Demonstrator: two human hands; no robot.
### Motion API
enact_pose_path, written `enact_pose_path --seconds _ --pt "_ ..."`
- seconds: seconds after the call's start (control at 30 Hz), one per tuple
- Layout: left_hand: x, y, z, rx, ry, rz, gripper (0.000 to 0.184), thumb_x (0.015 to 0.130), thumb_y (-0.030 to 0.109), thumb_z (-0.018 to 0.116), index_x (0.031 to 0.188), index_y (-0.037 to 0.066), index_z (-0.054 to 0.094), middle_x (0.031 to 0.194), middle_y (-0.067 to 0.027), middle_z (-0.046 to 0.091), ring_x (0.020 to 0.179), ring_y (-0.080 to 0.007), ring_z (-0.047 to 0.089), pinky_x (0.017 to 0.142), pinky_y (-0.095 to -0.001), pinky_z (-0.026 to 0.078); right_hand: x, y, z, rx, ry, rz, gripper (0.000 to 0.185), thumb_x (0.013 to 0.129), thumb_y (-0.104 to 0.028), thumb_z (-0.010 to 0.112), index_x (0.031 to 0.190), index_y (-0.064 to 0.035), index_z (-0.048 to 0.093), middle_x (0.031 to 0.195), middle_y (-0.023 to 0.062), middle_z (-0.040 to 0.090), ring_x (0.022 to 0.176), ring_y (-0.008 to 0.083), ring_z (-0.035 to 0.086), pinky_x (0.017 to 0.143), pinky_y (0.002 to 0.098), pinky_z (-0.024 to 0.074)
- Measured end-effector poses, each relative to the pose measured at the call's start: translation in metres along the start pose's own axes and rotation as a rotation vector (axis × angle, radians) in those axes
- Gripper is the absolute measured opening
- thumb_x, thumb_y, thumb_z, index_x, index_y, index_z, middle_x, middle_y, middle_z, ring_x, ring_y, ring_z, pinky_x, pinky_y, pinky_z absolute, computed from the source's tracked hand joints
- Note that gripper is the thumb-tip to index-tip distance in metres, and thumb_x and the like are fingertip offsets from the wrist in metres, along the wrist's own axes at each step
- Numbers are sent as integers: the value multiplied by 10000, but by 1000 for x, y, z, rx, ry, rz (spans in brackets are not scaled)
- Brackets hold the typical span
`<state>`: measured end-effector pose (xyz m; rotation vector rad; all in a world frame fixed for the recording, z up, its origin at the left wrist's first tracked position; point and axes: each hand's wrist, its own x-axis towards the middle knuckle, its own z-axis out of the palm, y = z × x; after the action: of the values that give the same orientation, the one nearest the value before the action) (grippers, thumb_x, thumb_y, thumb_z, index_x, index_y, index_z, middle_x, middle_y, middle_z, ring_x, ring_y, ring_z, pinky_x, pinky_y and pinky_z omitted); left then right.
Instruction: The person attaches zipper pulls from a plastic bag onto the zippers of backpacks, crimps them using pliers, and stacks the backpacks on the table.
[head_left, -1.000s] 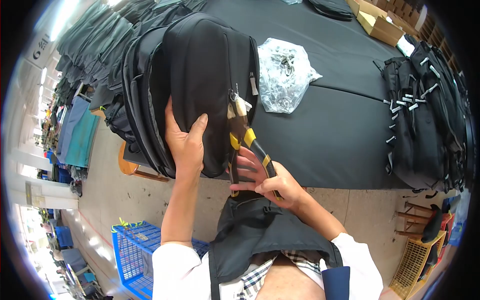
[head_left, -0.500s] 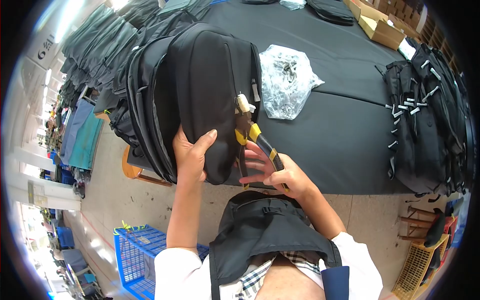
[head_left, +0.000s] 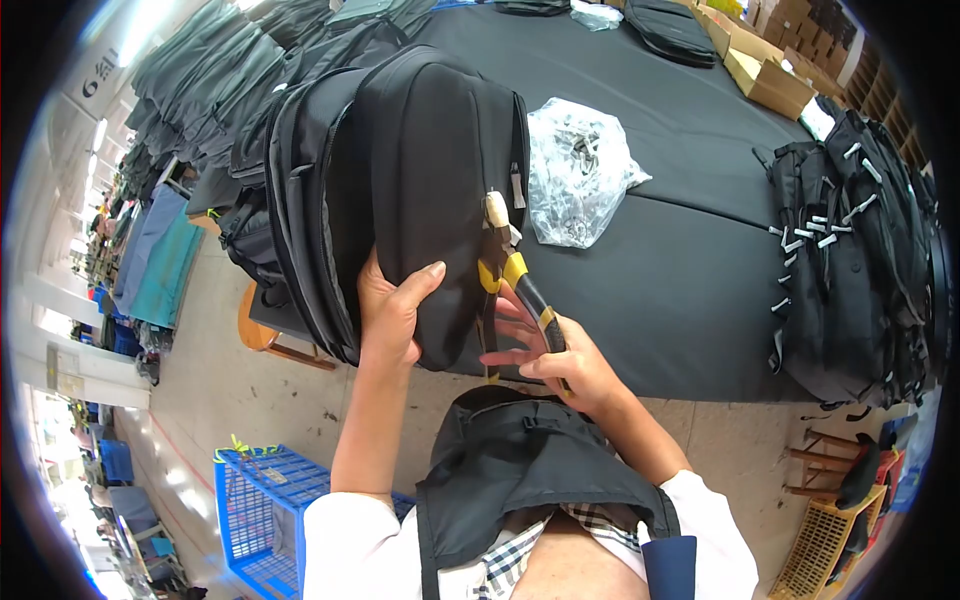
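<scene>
Overhanging the near edge of the table [head_left: 660, 310], the black backpack [head_left: 430, 180] was gripped by the left hand [head_left: 388, 315] at its near end, the thumb pressed on the front panel and the other fingers mostly hidden at the open zippered edge. The yellow-and-black pliers [head_left: 497, 244] were held in the right hand [head_left: 562, 362], thumb against 1 handle, fingers loosely spread by the other. The 2 handles stood apart.

Compared with 1 second earlier, the tool had been turned a little: its jaws, then seen side by side, were now seen nearly in line. The dark slider then visible beside them could no longer be made out. The front panel had also been swung slightly to the right, and the zippered opening was shown a bit wider. This was judged a change of angle rather than a finished step, since both backpack and pliers were kept in hand.

A cream-coloured piece [head_left: 497, 207] was seen at the jaw tips; whether it was clamped could not be told. Just beyond it, 1 pale zipper pull [head_left: 517, 187] was seen on the backpack's right side, near the clear plastic bag [head_left: 580, 180].
</scene>
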<state>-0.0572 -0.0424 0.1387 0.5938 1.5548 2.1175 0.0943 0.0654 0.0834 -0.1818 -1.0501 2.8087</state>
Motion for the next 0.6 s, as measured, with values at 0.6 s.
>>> enact_pose_path --seconds 0.6 --pt "1 -1 -9 -44 -61 -91 427 716 -43 586 1133 23 522 1022 -64 602 920 -139 578 827 -276 458 16 6 -22 4 -260 140 707 699 -82 606 1340 -16 315 1163 200 501 1043 276 527 956 385 380"
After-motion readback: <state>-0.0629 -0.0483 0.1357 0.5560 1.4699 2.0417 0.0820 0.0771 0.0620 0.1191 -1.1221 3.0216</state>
